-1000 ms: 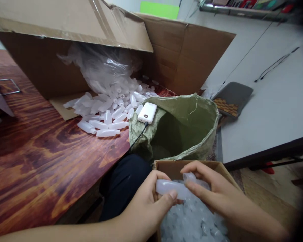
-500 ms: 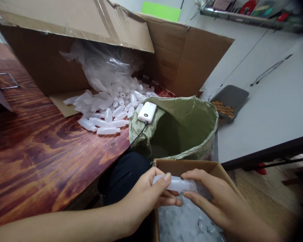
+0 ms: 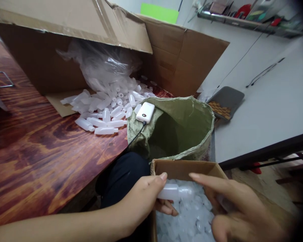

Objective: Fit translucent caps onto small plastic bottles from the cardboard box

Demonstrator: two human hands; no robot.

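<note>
My left hand [image 3: 151, 196] grips a small translucent white plastic bottle [image 3: 168, 192] between thumb and fingers, over a cardboard box. On the bottle's right end sits a clear, rounded cap [image 3: 186, 193]. To the right, my right hand [image 3: 232, 205] is apart from the bottle, its index finger stretched out and its thumb spread; motion blurs it slightly. Below both hands, the cardboard box [image 3: 184, 166] holds many clear caps [image 3: 187, 222].
A big cardboard box [image 3: 178, 64] lies on the wooden table [image 3: 53, 154], with bottles [image 3: 108, 101] spilling from its plastic bag [image 3: 101, 62]. A green woven sack [image 3: 204, 134] stands beside the table. A white power bank [image 3: 145, 112] with a cable rests on the sack's edge.
My right hand has let go of the capped end and moved right and down. The bottle stays in my left hand, slightly lower. The view has shifted slightly.
</note>
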